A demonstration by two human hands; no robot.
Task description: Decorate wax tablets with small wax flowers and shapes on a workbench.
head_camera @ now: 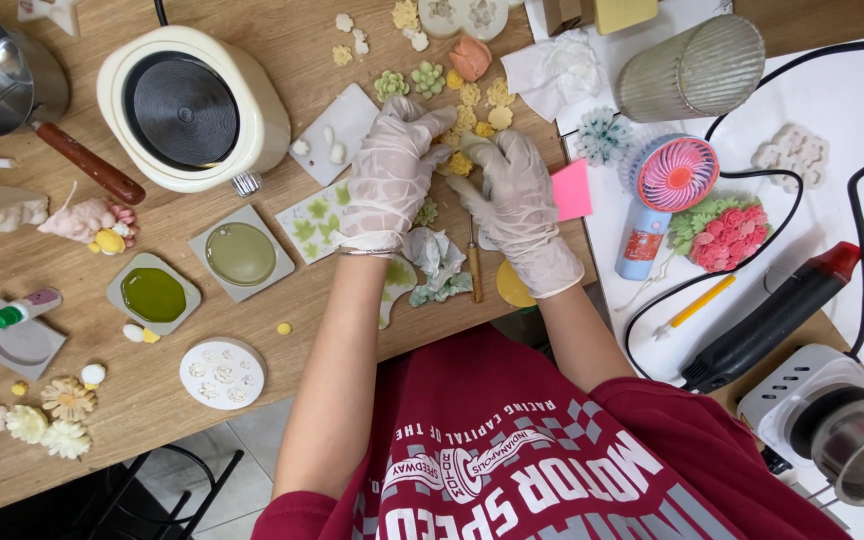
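Both my hands wear thin clear gloves and meet over the wooden table (152,400). My left hand (392,170) curls its fingers around a small yellow flower-shaped wax piece (460,163). My right hand (520,205) pinches the same piece from the right, fingers closed on it. Several small yellow and green wax flowers (472,95) lie just beyond the fingertips. A tool with a wooden handle (474,268) and crumpled tissue (432,255) lie under my wrists. A pink note pad (572,190) sits beside my right hand.
A white hot plate (192,105) and a metal pot (2,70) stand far left. Square moulds of green wax (240,255) lie left of my arm. To the right are a pink hand fan (674,175), a ribbed glass (697,65), a black heat gun (772,315) and a second hot plate (812,400).
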